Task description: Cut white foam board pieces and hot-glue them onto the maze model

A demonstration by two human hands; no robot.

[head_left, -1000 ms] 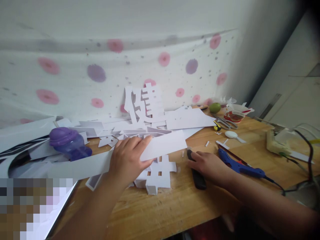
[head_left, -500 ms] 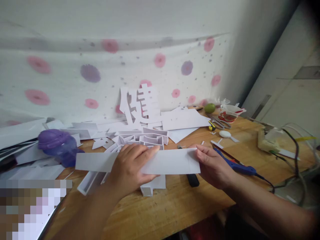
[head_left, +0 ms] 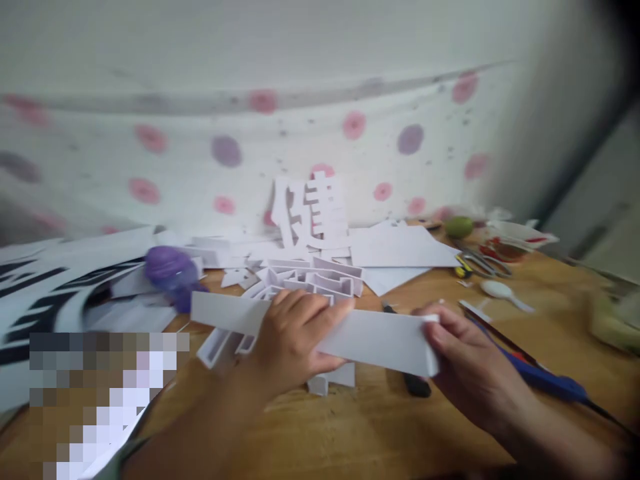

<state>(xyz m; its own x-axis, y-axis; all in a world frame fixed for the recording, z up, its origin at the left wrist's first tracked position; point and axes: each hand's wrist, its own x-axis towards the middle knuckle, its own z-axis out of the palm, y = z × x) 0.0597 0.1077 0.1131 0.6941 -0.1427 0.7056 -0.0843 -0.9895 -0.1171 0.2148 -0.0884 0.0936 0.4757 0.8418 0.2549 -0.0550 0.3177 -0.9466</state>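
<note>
A long white paper strip (head_left: 370,337) is held between both hands above the wooden table (head_left: 360,427). My left hand (head_left: 295,337) grips its middle, fingers over the top edge. My right hand (head_left: 465,363) pinches the strip's right end, which is folded back a little. Under the strip lies a white paper channel-letter piece (head_left: 320,283). A black utility knife (head_left: 413,380) lies on the table just below the strip, partly hidden. The picture is smeared by motion.
A white cut-out character (head_left: 313,210) leans on the flowered cloth behind. Purple bottle (head_left: 173,273) at left, blue glue gun (head_left: 545,380) at right. Scissors (head_left: 483,263), a white spoon (head_left: 500,291), a green fruit (head_left: 459,227) and loose sheets (head_left: 400,247) lie at the back right.
My right hand left the black knife and took the strip's right end. The strip came up off the table, and the view swung left, shifting everything rightward.
</note>
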